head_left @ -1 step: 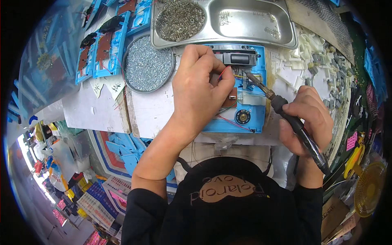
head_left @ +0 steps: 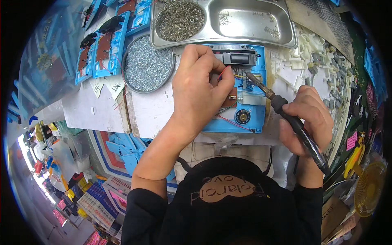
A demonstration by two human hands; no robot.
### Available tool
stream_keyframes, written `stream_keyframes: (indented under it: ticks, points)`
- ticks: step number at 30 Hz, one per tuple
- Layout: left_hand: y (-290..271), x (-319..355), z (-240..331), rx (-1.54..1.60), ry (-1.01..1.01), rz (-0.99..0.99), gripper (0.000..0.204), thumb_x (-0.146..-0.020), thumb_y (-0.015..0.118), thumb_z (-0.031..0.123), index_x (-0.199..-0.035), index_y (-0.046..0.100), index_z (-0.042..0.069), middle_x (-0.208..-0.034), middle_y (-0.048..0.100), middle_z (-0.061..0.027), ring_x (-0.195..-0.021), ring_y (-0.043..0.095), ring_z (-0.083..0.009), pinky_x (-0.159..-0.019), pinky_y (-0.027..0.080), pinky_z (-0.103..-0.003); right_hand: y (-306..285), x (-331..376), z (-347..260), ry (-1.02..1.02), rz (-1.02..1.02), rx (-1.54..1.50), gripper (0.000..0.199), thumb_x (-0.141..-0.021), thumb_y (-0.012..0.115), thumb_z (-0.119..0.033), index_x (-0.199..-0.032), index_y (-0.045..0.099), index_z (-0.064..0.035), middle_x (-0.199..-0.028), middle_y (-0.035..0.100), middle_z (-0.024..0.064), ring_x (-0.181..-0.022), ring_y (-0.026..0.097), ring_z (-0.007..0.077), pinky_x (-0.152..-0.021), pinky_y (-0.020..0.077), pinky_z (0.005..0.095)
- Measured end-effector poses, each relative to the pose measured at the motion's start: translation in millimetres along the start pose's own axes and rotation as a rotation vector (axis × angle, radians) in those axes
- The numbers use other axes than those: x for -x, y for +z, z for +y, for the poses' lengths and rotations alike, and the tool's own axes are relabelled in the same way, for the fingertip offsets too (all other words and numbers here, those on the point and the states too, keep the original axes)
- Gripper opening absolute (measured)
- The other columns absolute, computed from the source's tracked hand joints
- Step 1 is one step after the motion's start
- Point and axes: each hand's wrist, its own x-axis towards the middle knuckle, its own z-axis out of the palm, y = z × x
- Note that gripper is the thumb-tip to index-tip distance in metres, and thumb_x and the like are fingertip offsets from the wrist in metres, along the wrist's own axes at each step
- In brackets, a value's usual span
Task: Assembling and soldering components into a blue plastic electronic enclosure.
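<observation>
My left hand (head_left: 200,83) reaches over a blue plastic housing (head_left: 258,118), thumb and forefinger pinching a thin red wire (head_left: 222,72). In my right hand (head_left: 312,118) is a soldering iron (head_left: 292,116) with a black handle, its metal tip angled up and left into the housing, close to my left fingertips. Whether the tip touches anything is too small to tell. The housing holds a black part (head_left: 239,59) along its top, a brown circuit board (head_left: 229,101) partly behind my hand, and a round black part (head_left: 243,117) at the bottom.
A steel tray (head_left: 208,34) with small metal parts stands behind the housing. A round grey dish (head_left: 149,63) of screws is to its left, beside more blue housings (head_left: 102,53). White and grey plastic pieces (head_left: 316,61) lie heaped at the right.
</observation>
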Motion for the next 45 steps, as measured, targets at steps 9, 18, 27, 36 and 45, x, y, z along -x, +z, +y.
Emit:
stream_keyframes:
  ticks: [9,18,27,36,45]
  points:
    - [-2,-2,1,-0.05,0.071,0.005,0.01,-0.075,0.078,-0.001,-0.08,0.069,0.0,-0.096,0.06,-0.0085,-0.076,0.06,-0.0145,-0.063,0.05,-0.027,-1,-1,0,-0.016,0.006,0.004,0.03,-0.072,0.074,0.0,-0.101,0.065,-0.0014,-0.073,0.061,0.0096,-0.059,0.054,0.0271,-0.058,0.0426,0.0372]
    - [0,-1,-1,-0.019,0.049,0.011,0.01,-0.075,0.075,-0.003,-0.081,0.067,-0.001,-0.096,0.06,-0.0089,-0.077,0.06,-0.0148,-0.063,0.05,-0.026,-1,-1,1,-0.027,0.01,0.012,0.03,-0.073,0.074,-0.001,-0.101,0.065,-0.0012,-0.072,0.06,0.0094,-0.058,0.053,0.0265,-0.058,0.0418,0.0365]
    - [-2,-1,1,-0.025,0.041,-0.013,0.009,-0.076,0.075,-0.003,-0.08,0.068,-0.001,-0.096,0.06,-0.0085,-0.073,0.06,-0.0128,-0.06,0.049,-0.025,-1,-1,0,-0.019,0.002,0.011,0.031,-0.072,0.075,-0.001,-0.101,0.065,-0.0018,-0.073,0.061,0.009,-0.059,0.053,0.0263,-0.058,0.0422,0.0361]
    - [-2,-2,2,-0.023,0.03,-0.013,0.009,-0.076,0.076,-0.002,-0.079,0.067,-0.001,-0.096,0.06,-0.0082,-0.074,0.061,-0.013,-0.062,0.05,-0.025,9,-4,6,-0.013,0.009,0.018,0.034,-0.065,0.077,0.001,-0.098,0.068,-0.0022,-0.073,0.062,0.0086,-0.059,0.054,0.0257,-0.058,0.0428,0.0352]
    - [-3,-3,3,-0.023,0.04,-0.028,0.014,-0.074,0.077,0.001,-0.081,0.065,0.0,-0.096,0.059,-0.0104,-0.07,0.062,-0.0223,-0.058,0.051,-0.034,13,-7,6,0.017,-0.008,0.029,0.028,-0.069,0.078,-0.001,-0.096,0.069,-0.003,-0.073,0.062,0.0079,-0.06,0.057,0.0257,-0.059,0.0445,0.0351]
